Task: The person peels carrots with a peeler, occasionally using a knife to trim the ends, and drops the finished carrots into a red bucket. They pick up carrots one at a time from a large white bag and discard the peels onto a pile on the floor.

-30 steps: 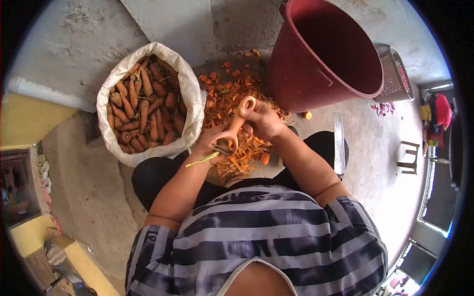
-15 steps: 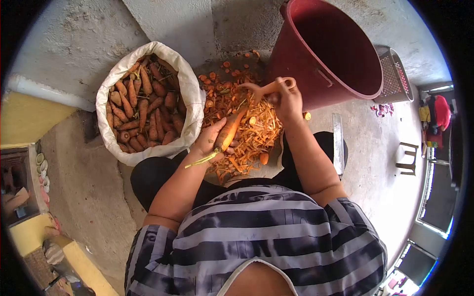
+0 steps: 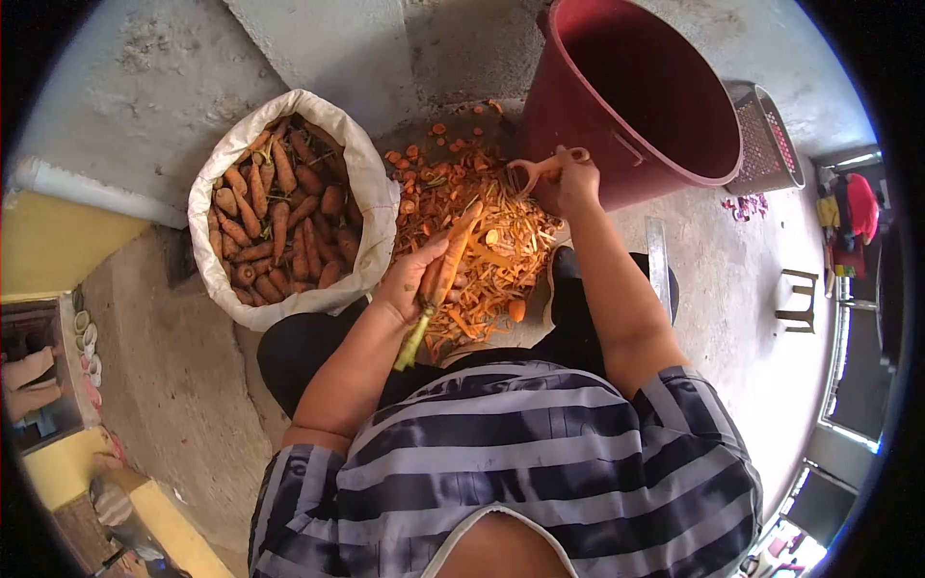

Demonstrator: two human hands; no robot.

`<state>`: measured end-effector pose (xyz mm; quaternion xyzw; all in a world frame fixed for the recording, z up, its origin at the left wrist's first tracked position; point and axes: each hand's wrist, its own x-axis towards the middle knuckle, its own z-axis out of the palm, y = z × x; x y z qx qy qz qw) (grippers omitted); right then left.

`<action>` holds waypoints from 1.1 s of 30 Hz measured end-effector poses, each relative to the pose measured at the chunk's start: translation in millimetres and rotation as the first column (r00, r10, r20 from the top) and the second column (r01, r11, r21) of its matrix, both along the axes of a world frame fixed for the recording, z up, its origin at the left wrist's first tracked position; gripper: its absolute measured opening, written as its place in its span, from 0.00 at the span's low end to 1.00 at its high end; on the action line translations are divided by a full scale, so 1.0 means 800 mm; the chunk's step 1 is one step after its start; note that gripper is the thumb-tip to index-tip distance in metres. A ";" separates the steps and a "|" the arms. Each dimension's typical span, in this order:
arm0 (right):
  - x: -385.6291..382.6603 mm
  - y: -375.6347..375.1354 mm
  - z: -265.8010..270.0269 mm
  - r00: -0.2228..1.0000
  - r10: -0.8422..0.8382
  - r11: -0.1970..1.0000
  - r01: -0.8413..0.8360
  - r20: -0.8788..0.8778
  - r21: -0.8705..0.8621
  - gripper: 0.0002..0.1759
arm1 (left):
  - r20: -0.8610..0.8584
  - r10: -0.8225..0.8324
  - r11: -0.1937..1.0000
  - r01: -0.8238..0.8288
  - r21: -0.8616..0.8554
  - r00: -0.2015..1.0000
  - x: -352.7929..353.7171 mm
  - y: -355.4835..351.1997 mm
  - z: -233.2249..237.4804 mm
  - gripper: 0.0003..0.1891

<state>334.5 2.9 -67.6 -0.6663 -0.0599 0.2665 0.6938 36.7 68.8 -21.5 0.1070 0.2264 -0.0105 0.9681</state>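
My left hand (image 3: 412,277) is closed around a carrot (image 3: 453,258), with its tip pointing away from me and its green stalk end toward my lap. Part of the carrot's side is bright orange and peeled. In my right hand (image 3: 578,181) is a Y-shaped peeler (image 3: 538,172), its head facing left and apart from the carrot, beyond and to the right of its tip. Below both hands lies a heap of carrot peelings (image 3: 501,265) with cut carrot ends (image 3: 412,151) scattered at its far side.
A white sack (image 3: 371,193) full of unpeeled carrots stands to the left. A large red bin (image 3: 568,106) is at the far right, beside a perforated basket (image 3: 756,140). A long flat blade (image 3: 657,255) lies near my right knee. A wall (image 3: 462,48) closes off the far side.
My right hand and the peeler have moved right, away from the carrot's tip. My left hand has turned the carrot slightly, so its stalk end points more toward me.
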 end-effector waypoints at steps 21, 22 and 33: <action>-0.022 -0.014 0.056 0.989 0.146 0.980 -0.140 -0.033 0.139 0.05 | 0.054 -0.025 0.993 0.031 -0.118 0.998 0.005 0.003 -0.001 0.17; -0.038 -0.017 0.069 0.982 0.170 0.967 -0.150 -0.083 0.208 0.05 | 0.038 -0.018 0.988 0.024 -0.154 0.999 0.005 0.004 -0.005 0.17; -0.129 -0.008 0.059 0.601 0.732 0.663 -0.523 -0.320 0.535 0.07 | 0.065 -0.051 0.997 0.047 0.056 0.997 0.004 0.002 -0.032 0.17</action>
